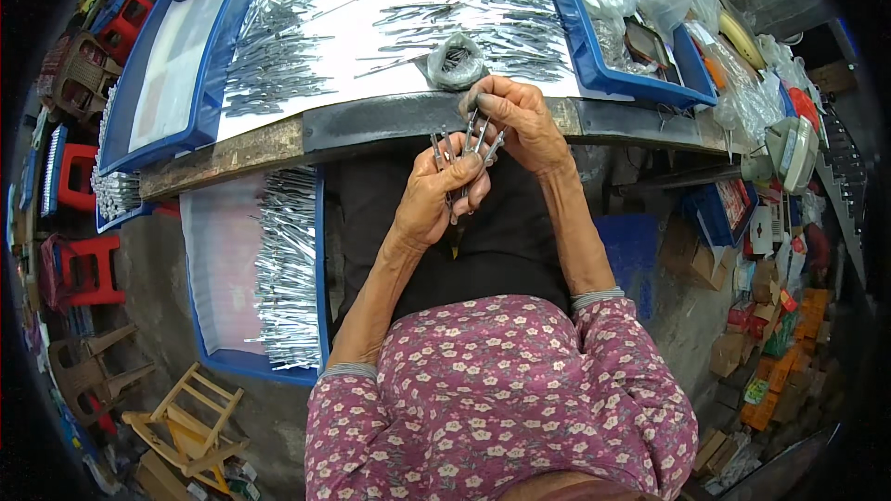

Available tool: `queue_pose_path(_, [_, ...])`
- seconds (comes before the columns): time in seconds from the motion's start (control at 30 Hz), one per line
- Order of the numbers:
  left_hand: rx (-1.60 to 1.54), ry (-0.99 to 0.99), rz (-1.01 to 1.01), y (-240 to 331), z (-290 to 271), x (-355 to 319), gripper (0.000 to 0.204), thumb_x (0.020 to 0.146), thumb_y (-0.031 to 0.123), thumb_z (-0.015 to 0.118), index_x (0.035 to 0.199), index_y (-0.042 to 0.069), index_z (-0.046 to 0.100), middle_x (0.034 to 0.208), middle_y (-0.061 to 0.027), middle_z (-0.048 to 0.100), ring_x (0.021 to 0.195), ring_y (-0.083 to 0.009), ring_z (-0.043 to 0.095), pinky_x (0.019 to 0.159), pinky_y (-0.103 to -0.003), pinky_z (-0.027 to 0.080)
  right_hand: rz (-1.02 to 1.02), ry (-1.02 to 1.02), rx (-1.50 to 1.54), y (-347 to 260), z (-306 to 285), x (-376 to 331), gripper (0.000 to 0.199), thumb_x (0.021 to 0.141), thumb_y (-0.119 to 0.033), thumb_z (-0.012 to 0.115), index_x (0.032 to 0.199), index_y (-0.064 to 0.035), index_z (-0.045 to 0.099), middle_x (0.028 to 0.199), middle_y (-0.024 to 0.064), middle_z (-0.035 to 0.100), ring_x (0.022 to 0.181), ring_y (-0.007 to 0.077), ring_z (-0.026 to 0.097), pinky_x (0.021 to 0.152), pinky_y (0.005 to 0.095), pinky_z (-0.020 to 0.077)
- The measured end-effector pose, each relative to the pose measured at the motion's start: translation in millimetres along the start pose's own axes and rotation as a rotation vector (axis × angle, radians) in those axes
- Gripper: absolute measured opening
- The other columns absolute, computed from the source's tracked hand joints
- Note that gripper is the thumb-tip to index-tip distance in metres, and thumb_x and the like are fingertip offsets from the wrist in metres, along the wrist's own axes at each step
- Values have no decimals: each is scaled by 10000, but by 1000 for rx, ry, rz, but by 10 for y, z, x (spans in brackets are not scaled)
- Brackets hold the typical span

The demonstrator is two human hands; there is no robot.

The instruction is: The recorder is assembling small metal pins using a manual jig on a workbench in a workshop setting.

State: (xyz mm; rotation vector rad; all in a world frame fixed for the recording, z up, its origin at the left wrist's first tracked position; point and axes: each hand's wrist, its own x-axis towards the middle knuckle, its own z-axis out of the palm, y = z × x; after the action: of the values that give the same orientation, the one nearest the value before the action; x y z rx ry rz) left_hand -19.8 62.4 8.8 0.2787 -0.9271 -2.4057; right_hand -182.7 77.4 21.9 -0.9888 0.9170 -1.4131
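Note:
My left hand [436, 187] is in front of the table edge, over my lap, closed around several slim metal pieces [445, 147] that fan upward between its fingers. Just beside it, my right hand [520, 121] has thumb and forefinger pinched at the upper end of one such piece. The exact kind of these narrow, silvery pieces is too small to tell. Right behind my hands, a small plastic-lined container [457, 63] of tiny dark parts stands at the table's edge. Loose piles of similar pieces cover the white tabletop at left [278, 60] and at right [524, 32].
A blue tray [206, 83] stands at the table's left end. Another blue tray [650, 88] at right holds plastic bags. Below the tabletop at left, a blue bin [321, 297] contains many metal pieces. Red stools [93, 269], a wooden folding chair [190, 422] and cardboard boxes [696, 255] stand around.

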Motion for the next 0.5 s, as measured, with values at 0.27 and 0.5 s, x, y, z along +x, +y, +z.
queue_pose_path(0.27, [-19,-4,-11,-10,-7,-12,229,875,182,520,999,-9,496,611,-26,476,460,-45,399,367,-146,252,18,-13,5,24,-8,-13,198,844,-185,564,903,4,554,776,35,569,567,37,457,502,165,389])
queue_pose_path(0.5, [-75,-18,-36,-31,-19,-16,212,883,189,506,951,-11,507,568,-36,480,401,-43,347,371,-162,261,9,3,-109,70,-55,-19,182,856,-172,551,894,6,549,779,27,560,590,37,465,513,163,392])
